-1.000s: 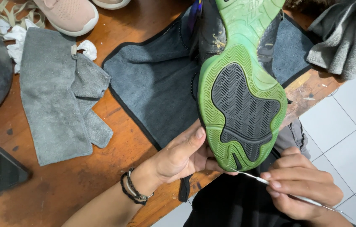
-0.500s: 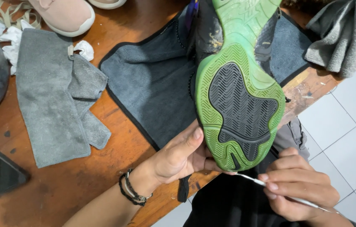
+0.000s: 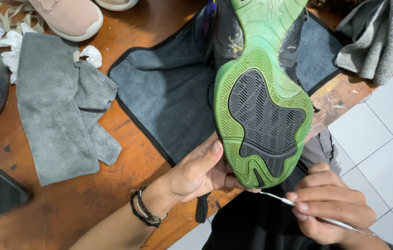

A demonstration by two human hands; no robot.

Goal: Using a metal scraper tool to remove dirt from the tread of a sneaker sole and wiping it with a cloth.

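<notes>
Gripped at its toe end by the left hand (image 3: 196, 173), a sneaker (image 3: 261, 106) stands sole-up, its green and dark grey tread facing the camera. Thumb and fingers are clamped on the shoe's edge at about 7 o'clock of the sole. The right hand (image 3: 331, 208), at 5 o'clock in the frame, pinches a thin metal pick (image 3: 277, 198) between closed fingertips, its tip touching the sole's rim at the toe.

Compared with a second ago, the sole has tipped slightly and the pick's tip has crept closer along the lower rim, which suggests the scraping is moving round the toe groove.

Beneath the shoe lies a dark grey mat (image 3: 168, 97) on a worn wooden table (image 3: 66, 208). A folded grey cloth (image 3: 62, 111) sits at 9 o'clock, a pink shoe (image 3: 66, 16) at 11 o'clock, another grey cloth (image 3: 377, 37) at 1 o'clock. White floor tiles (image 3: 386, 139) show at 3 o'clock.
</notes>
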